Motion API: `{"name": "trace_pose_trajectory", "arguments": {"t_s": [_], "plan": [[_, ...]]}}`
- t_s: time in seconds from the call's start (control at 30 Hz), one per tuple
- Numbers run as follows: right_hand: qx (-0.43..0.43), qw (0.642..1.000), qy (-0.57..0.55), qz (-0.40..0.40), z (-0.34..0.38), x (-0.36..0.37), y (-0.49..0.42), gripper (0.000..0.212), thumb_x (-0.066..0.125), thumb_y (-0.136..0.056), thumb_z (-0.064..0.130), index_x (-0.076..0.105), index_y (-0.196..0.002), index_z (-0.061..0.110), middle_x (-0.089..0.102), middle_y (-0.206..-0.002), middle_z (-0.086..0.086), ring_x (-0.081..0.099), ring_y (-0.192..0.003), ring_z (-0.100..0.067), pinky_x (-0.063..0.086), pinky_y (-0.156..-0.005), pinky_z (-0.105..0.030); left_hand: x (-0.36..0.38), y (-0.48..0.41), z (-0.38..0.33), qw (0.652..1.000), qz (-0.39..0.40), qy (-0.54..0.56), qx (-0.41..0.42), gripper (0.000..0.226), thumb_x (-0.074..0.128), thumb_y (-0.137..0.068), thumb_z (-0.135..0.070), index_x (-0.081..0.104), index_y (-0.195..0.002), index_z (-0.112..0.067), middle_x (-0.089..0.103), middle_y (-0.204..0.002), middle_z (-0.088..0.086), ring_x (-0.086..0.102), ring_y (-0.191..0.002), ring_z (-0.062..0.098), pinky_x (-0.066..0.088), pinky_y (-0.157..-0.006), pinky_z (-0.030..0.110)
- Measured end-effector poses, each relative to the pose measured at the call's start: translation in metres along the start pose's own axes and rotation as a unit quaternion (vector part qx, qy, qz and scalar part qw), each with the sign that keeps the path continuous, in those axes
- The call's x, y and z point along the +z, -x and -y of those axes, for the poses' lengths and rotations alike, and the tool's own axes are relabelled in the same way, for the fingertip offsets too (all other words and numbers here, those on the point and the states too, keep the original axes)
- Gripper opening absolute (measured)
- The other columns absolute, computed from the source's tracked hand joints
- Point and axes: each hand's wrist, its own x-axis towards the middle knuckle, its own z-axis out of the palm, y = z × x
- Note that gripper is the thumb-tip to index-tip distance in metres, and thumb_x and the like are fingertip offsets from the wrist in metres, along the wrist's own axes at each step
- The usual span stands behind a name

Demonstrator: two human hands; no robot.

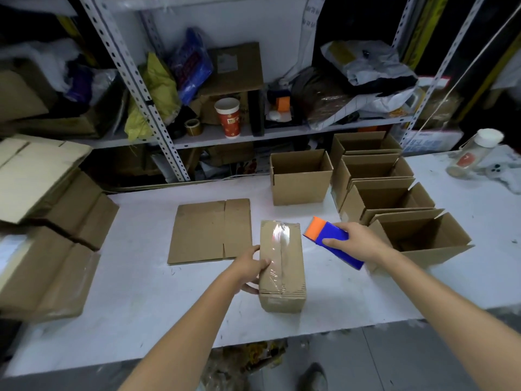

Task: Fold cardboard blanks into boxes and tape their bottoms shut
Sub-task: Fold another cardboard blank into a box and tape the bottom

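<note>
Under curled fingers of the left hand (pixel 249 268), the taped box (pixel 283 280) sits braced; the right hand (pixel 355 244) grips the tape dispenser (pixel 324 233) alongside.

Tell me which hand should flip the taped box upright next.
Left, probably: the left hand grips the box by its side, while the right hand is full with the tape dispenser.

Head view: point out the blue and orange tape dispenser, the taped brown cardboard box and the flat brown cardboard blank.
Blue and orange tape dispenser (pixel 335 240): head view, blue body.
Taped brown cardboard box (pixel 293 268): head view, top face.
Flat brown cardboard blank (pixel 201 232): head view, wide panel.
</note>
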Motion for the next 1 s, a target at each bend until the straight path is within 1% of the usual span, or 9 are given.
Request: {"name": "trace_pose_trajectory", "arguments": {"t_s": [0.07, 0.17, 0.27, 0.33, 0.47, 0.7, 0.83, 0.9, 1.0], "plan": [[-0.037, 0.999, -0.007, 0.003, 0.010, -0.003, 0.004, 0.064, 0.068, -0.090, 0.049, 0.042, -0.144, 0.025, 0.054, -0.121, 0.008, 0.056, -0.101, -0.015, 0.048, -0.067, -0.021, 0.008, 0.001, 0.002, 1.000, -0.011, 0.022, -0.003, 0.053, 0.056, -0.100, -0.032, 0.034, -0.149, -0.035, 0.066, -0.109, -0.003, 0.070, -0.093, 0.022, 0.062, -0.078, 0.042], [-0.087, 0.996, 0.024, 0.008, 0.025, -0.012, 0.010, 0.067, 0.068, -0.089, 0.050, 0.039, -0.147, 0.030, 0.055, -0.130, 0.006, 0.055, -0.104, -0.012, 0.048, -0.073, -0.023, 0.003, -0.006, -0.001, 0.997, -0.050, -0.057, 0.021, 0.060, 0.060, -0.097, -0.040, 0.035, -0.151, -0.030, 0.057, -0.134, 0.002, 0.061, -0.113, 0.024, 0.056, -0.090, 0.042], [-0.132, 0.990, 0.051, 0.016, 0.040, -0.022, 0.016, 0.068, 0.068, -0.089, 0.051, 0.039, -0.147, 0.031, 0.057, -0.132, 0.007, 0.054, -0.107, -0.011, 0.048, -0.077, -0.023, -0.011, -0.006, -0.019, 0.983, -0.107, -0.067, 0.130, 0.070, 0.063, -0.093, -0.049, 0.037, -0.152, -0.022, 0.046, -0.150, 0.006, 0.048, -0.132, 0.023, 0.044, -0.106, 0.039], [-0.161, 0.985, 0.058, 0.033, 0.052, -0.029, 0.019, 0.067, 0.068, -0.089, 0.051, 0.039, -0.147, 0.032, 0.057, -0.131, 0.008, 0.055, -0.106, -0.010, 0.048, -0.076, -0.023, -0.018, 0.004, -0.039, 0.979, -0.068, -0.031, 0.191, 0.080, 0.067, -0.088, -0.052, 0.033, -0.154, -0.023, 0.045, -0.151, 0.003, 0.047, -0.134, 0.020, 0.044, -0.101, 0.033], [-0.200, 0.976, 0.065, 0.052, 0.072, -0.039, 0.020, 0.067, 0.067, -0.089, 0.050, 0.039, -0.148, 0.034, 0.057, -0.132, 0.009, 0.056, -0.110, -0.010, 0.054, -0.084, -0.027, -0.024, 0.014, -0.068, 0.978, 0.011, 0.052, 0.204, 0.080, 0.073, -0.088, -0.031, 0.029, -0.154, -0.021, 0.059, -0.130, 0.003, 0.059, -0.118, 0.020, 0.049, -0.105, 0.041], [-0.194, 0.977, 0.055, 0.066, 0.077, -0.049, 0.016, 0.067, 0.069, -0.088, 0.048, 0.039, -0.146, 0.035, 0.056, -0.129, 0.012, 0.056, -0.107, -0.012, 0.048, -0.075, -0.022, -0.027, 0.006, -0.070, 0.969, 0.060, 0.185, 0.151, 0.028, 0.061, -0.098, -0.027, 0.066, -0.120, -0.009, 0.072, -0.116, 0.013, 0.070, -0.108, 0.025, 0.057, -0.093, 0.039], [-0.199, 0.971, 0.109, 0.077, 0.086, -0.036, 0.012, 0.066, 0.067, -0.088, 0.054, 0.040, -0.145, 0.034, 0.059, -0.128, 0.009, 0.058, -0.107, -0.012, 0.051, -0.080, -0.027, -0.016, -0.007, -0.067, 0.978, -0.056, 0.125, 0.155, 0.018, 0.062, -0.098, -0.017, 0.067, -0.109, -0.003, 0.073, -0.103, 0.015, 0.072, -0.090, 0.019, 0.060, -0.070, 0.027], [-0.197, 0.961, 0.182, 0.064, 0.084, -0.038, 0.006, 0.064, 0.065, -0.088, 0.059, 0.044, -0.141, 0.031, 0.061, -0.125, 0.007, 0.059, -0.104, -0.014, 0.051, -0.079, -0.029, -0.024, -0.015, -0.062, 0.974, -0.115, 0.128, 0.150, 0.015, 0.064, -0.097, -0.012, 0.068, -0.106, -0.001, 0.072, -0.096, 0.016, 0.069, -0.077, 0.018, 0.061, -0.068, 0.028], [-0.107, 0.967, 0.220, 0.073, 0.056, -0.066, -0.004, 0.067, 0.066, -0.085, 0.061, 0.046, -0.140, 0.028, 0.061, -0.125, 0.005, 0.058, -0.101, -0.016, 0.052, -0.078, -0.030, -0.055, -0.028, -0.047, 0.963, -0.169, 0.177, 0.112, 0.006, 0.065, -0.095, -0.005, 0.069, -0.097, -0.003, 0.073, -0.094, 0.016, 0.067, -0.070, 0.017, 0.062, -0.068, 0.027]]}}
